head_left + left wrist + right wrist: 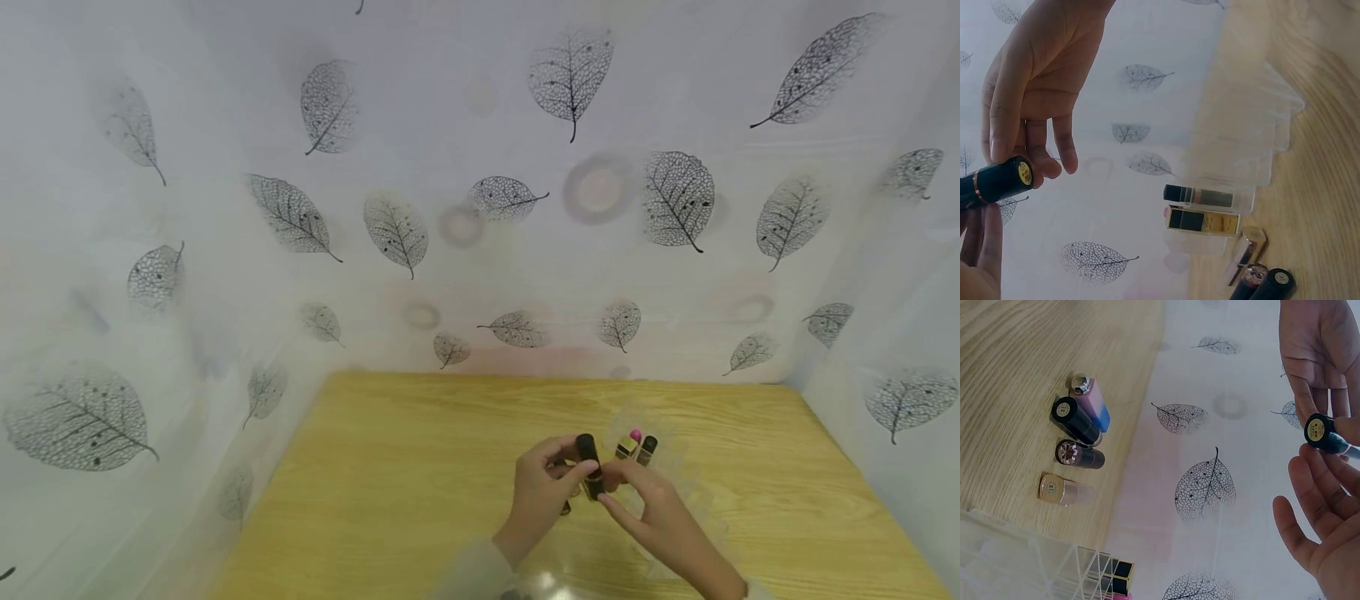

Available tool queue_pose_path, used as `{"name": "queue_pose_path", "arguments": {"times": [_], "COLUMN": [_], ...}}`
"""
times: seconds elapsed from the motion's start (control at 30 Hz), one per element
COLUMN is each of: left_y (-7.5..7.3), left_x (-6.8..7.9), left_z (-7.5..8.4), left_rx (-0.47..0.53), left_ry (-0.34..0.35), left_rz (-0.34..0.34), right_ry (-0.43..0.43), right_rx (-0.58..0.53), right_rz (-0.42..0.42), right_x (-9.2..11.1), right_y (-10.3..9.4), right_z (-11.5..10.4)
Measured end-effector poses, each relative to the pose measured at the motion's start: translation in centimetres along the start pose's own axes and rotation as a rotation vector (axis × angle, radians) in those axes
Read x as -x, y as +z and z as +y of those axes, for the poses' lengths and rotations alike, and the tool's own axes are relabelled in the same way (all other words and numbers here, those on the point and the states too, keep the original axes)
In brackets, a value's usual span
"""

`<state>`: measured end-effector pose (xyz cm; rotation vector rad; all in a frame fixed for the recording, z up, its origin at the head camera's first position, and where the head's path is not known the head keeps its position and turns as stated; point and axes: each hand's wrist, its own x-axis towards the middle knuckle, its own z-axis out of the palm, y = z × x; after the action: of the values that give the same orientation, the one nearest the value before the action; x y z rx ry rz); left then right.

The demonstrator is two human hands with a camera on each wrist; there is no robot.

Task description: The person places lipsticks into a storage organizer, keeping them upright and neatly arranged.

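A black lipstick tube (pixel 588 457) with a gold band is held above the table between both hands. My left hand (pixel 538 490) grips its upper part, thumb across the front. The thumb and fingers of my right hand (pixel 660 510) pinch the lower end. In the left wrist view the round yellow label on the end of the lipstick tube (pixel 999 180) faces the camera. Other lipsticks lie near the left hand, partly hidden by it in the head view: a black one (pixel 1075 420), a dark one with a faceted end (pixel 1082 454) and a gold one (pixel 1060 489).
A clear stepped organizer (pixel 1259 134) stands on the wooden table (pixel 390 467) at the right. It holds a gold-and-black lipstick (pixel 1200 220) with a pink tip and a black-capped tube (pixel 1200 195). A pink-and-blue tube (pixel 1092 406) lies by the loose lipsticks. Leaf-patterned sheeting (pixel 450 108) surrounds the table.
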<state>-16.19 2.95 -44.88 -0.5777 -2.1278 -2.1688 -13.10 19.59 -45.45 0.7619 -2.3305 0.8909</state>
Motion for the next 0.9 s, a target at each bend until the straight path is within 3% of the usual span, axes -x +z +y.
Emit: {"name": "queue_pose_path", "arguments": {"times": [0.3, 0.43, 0.6, 0.9], "left_y": [0.1, 0.1, 0.2, 0.4], "left_x": [-0.3, -0.3, -0.4, -0.2], "left_z": [-0.3, -0.3, -0.5, -0.6], "left_rx": [-0.024, -0.042, -0.065, -0.086], "left_ry": [0.019, -0.033, -0.102, -0.122], "left_rz": [0.011, 0.016, 0.017, 0.008], "right_ry": [0.044, 0.041, 0.032, 0.012], "right_rx": [0.038, 0.103, 0.248, 0.511], "right_rz": [-0.020, 0.016, 0.039, -0.006], "right_x": [0.2, 0.3, 1.1, 5.1], "right_y": [-0.5, -1.7, -3.5, -5.1], "right_z": [-0.1, 0.6, 2.6, 7.9]}}
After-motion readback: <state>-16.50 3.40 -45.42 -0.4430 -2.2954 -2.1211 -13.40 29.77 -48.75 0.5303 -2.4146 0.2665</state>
